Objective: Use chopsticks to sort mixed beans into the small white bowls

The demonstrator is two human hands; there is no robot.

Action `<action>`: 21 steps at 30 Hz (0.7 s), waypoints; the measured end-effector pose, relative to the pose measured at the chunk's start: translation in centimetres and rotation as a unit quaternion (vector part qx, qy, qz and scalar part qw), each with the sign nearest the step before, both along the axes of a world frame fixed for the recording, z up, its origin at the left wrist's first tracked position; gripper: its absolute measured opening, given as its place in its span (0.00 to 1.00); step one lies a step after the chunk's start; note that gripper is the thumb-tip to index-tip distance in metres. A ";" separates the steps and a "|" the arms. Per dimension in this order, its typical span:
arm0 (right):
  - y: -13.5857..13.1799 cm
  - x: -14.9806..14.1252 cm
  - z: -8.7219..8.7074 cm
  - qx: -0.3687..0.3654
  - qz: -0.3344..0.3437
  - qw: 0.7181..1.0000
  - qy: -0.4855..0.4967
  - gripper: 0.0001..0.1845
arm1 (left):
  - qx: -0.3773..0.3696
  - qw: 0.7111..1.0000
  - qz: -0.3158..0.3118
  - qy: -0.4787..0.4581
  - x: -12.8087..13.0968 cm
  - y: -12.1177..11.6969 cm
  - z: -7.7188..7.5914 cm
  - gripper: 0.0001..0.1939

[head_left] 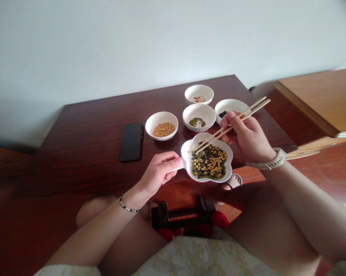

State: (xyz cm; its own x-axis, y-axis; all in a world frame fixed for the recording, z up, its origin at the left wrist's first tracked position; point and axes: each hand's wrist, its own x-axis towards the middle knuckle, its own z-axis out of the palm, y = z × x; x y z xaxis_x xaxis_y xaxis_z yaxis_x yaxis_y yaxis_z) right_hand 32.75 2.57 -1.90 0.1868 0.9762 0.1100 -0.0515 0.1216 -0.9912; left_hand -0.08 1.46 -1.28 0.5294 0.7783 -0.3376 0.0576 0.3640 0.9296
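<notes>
My left hand [161,168] is closed around the short handle of a white flower-shaped dish [187,153] at the table's front edge. Mixed beans [210,161], yellow, green and black, cover much of its bottom. In my right hand [244,132] is a pair of wooden chopsticks [233,124], slanting down to the left with their tips among the beans. Just behind the dish stands a white bowl [186,120] with some green beans. To its right, a white bowl [236,103] with dark beans is partly hidden by my right hand and the chopsticks.
A white bowl [150,130] of yellow beans stands left of the green-bean bowl. Behind is another white bowl [190,92] with a few reddish and pale pieces. A black phone [131,142] lies on the dark wooden table [89,122]. At right stands a lighter wooden cabinet [325,99].
</notes>
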 end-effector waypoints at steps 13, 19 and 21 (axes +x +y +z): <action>0.3 -0.2 0.0 0.033 -0.016 0.999 0.003 0.38 | -0.004 1.000 -0.001 -0.011 -0.1 -0.1 0.1 0.20; 1.4 2.1 0.3 0.094 -0.122 0.987 0.055 0.29 | -0.003 1.000 0.000 -0.005 -0.1 0.0 0.3 0.19; 2.2 3.5 0.4 0.119 -0.173 0.976 0.066 0.29 | -0.004 1.000 -0.001 0.000 0.0 0.0 0.3 0.20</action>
